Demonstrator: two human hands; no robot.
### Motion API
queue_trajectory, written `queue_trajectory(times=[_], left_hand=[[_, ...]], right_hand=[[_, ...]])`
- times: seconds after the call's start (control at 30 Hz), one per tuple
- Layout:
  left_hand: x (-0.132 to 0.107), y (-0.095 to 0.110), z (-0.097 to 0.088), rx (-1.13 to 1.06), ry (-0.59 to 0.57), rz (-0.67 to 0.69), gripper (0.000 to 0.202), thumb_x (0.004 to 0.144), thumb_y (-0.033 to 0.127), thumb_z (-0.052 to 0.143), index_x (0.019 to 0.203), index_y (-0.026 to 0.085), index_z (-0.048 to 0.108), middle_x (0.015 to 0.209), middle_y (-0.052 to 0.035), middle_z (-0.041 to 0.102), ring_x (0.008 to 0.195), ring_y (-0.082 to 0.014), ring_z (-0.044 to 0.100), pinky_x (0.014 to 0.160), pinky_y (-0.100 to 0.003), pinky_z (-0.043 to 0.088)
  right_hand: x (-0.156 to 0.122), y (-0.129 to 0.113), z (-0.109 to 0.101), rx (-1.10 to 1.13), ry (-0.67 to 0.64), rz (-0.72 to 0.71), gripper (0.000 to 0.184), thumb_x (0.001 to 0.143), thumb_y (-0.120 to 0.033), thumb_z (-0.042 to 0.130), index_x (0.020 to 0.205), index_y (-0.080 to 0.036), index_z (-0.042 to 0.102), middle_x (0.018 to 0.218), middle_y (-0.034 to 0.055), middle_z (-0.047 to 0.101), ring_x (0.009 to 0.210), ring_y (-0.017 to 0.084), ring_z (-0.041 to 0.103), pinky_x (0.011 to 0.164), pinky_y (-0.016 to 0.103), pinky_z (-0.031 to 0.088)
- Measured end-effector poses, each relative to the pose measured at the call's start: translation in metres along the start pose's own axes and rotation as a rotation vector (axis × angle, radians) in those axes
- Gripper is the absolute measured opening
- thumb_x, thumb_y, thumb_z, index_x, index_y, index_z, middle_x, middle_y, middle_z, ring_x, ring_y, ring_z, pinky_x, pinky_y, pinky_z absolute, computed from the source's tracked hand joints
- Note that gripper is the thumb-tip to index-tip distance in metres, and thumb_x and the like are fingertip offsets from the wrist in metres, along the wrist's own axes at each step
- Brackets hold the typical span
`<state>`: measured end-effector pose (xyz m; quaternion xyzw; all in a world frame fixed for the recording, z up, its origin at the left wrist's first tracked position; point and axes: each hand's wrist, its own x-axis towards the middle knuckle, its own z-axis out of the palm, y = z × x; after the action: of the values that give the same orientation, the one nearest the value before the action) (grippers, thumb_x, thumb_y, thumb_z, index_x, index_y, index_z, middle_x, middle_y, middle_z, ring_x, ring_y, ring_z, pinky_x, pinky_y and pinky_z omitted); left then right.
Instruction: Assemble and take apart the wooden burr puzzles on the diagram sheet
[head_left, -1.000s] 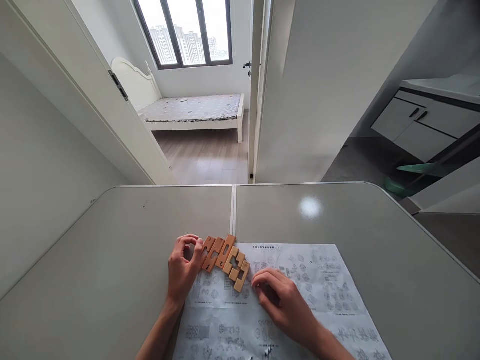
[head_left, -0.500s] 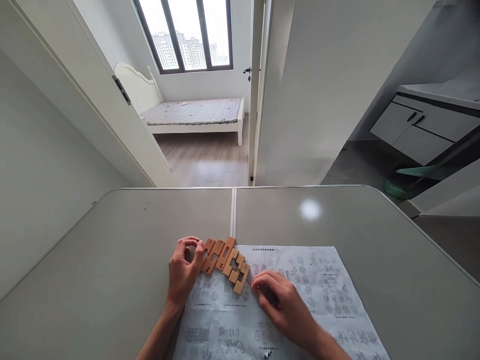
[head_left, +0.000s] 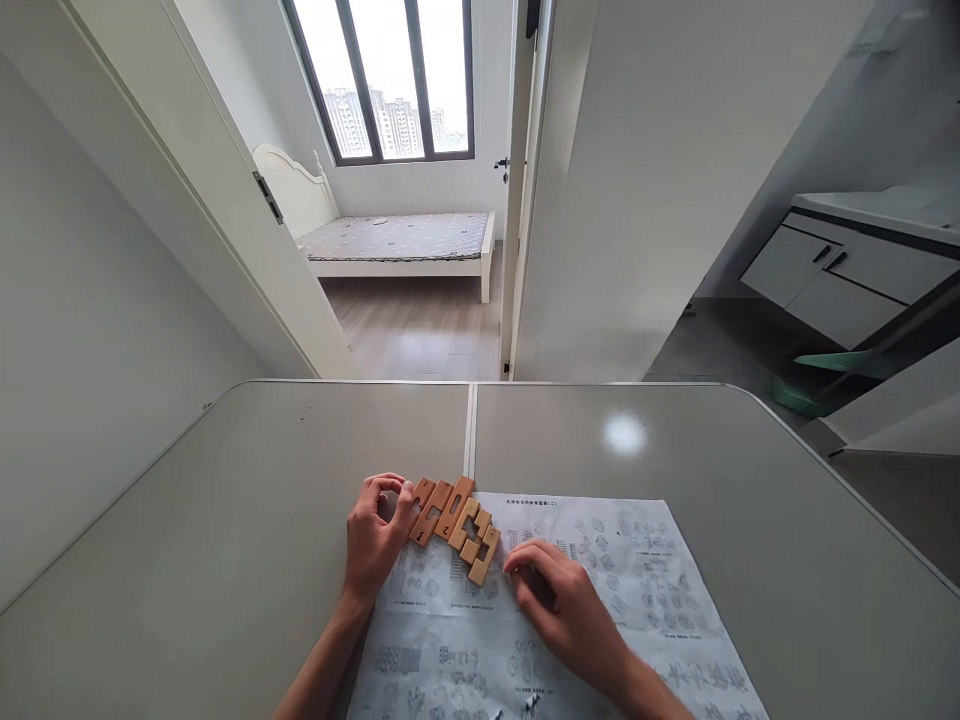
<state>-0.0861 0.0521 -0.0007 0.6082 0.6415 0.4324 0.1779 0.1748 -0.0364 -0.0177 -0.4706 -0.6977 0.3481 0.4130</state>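
Note:
A row of flat wooden puzzle pieces (head_left: pixel 454 515) lies slanting over the top left part of a printed sheet (head_left: pixel 600 600). The left ones are reddish brown with slots and printed digits; those on the right are paler and notched. At the row's left end, my left hand (head_left: pixel 377 530) has its thumb and curled fingers closed on the outermost reddish piece (head_left: pixel 420 496), partly covering it. My right hand (head_left: pixel 559 600) rests on the sheet just right of the pale pieces, not touching them. Its fingers are loosely bent, the thumb apart, with nothing visible in it.
Small diagrams and text cover the sheet, which lies on a grey table (head_left: pixel 187 520) with a seam (head_left: pixel 471 430) down the middle. Beyond the far edge are a doorway, a bed (head_left: pixel 397 240) and a window (head_left: pixel 390 80). A white cabinet (head_left: pixel 847 270) stands at the right.
The view has shifted slightly, so the room sits lower in the picture. Both hands and the wooden pieces keep nearly the same places relative to each other.

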Motion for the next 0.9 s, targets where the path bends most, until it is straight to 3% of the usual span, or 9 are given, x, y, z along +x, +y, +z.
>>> queue_trajectory(times=[0.5, 0.9], left_hand=[[-0.0036, -0.002, -0.0005, 0.001, 0.032, 0.013, 0.033, 0.094, 0.054, 0.06, 0.087, 0.022, 0.067, 0.103, -0.0064, 0.074, 0.083, -0.0204, 0.067, 0.081, -0.033, 0.055], [-0.0049, -0.0022, -0.002, -0.02, -0.027, -0.034, 0.034, 0.095, 0.055, 0.059, 0.09, 0.022, 0.065, 0.105, -0.0056, 0.073, 0.088, -0.0213, 0.068, 0.086, -0.034, 0.055]], right_hand=[[-0.003, -0.0012, 0.0001, -0.004, -0.018, 0.016, 0.016, 0.099, -0.016, 0.051, 0.098, -0.023, 0.065, 0.095, 0.0037, 0.069, 0.084, 0.02, 0.064, 0.074, 0.029, 0.049], [-0.0028, 0.0031, 0.0018, 0.0, -0.036, 0.035, 0.015, 0.1, -0.018, 0.051, 0.099, -0.024, 0.065, 0.097, 0.0045, 0.07, 0.087, 0.021, 0.064, 0.072, 0.029, 0.048]])
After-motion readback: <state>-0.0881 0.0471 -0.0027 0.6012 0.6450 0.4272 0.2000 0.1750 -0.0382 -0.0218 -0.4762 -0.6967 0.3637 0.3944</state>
